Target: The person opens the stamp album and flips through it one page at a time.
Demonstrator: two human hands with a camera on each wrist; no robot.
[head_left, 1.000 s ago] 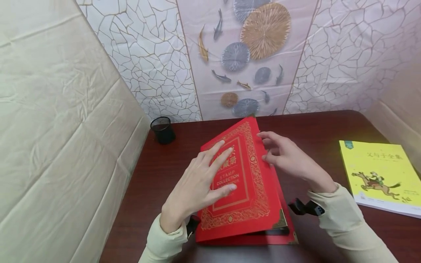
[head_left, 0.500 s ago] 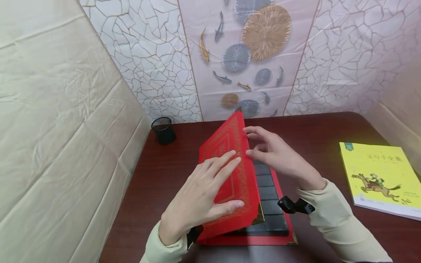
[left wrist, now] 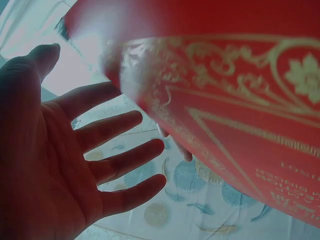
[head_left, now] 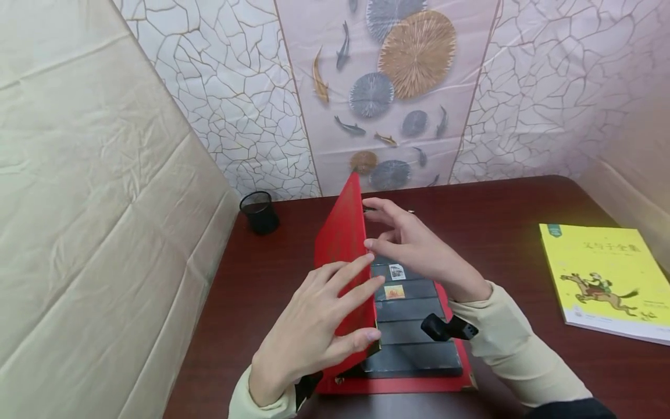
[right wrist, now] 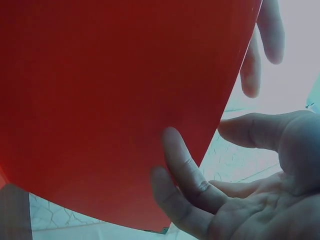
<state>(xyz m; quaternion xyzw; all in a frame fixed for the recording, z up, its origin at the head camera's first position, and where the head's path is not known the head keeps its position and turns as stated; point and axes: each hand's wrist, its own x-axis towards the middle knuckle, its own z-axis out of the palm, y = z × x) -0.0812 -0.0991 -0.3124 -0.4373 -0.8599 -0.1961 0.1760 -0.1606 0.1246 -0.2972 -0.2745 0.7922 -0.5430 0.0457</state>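
A red stamp album [head_left: 340, 233] with gold ornament and brass corners lies on the table, its front cover raised almost upright. My right hand [head_left: 419, 247] holds the cover's free edge. In the right wrist view the fingertips [right wrist: 172, 140] lie against the plain red inside and the thumb [right wrist: 250, 131] meets the edge. Fingers spread, my left hand [head_left: 311, 326] is beside the cover's outer face, fingertips near its edge. Under the cover shows a black page [head_left: 413, 331] with horizontal strips, bearing a grey-and-white stamp [head_left: 397, 272] and a yellow-orange stamp [head_left: 395, 292].
A yellow book [head_left: 602, 262] with a horse-and-rider picture lies at the right of the dark wooden table [head_left: 487, 203]. At the back left stands a black mesh pen cup [head_left: 260, 218]. Patterned cloth [head_left: 251, 105] hangs behind, and beige cloth [head_left: 94, 174] borders the left side.
The right hand has moved left, swinging the album's cover up from a slight tilt to nearly upright. The black page and two stamps have come into view. The left hand stays beside the cover.
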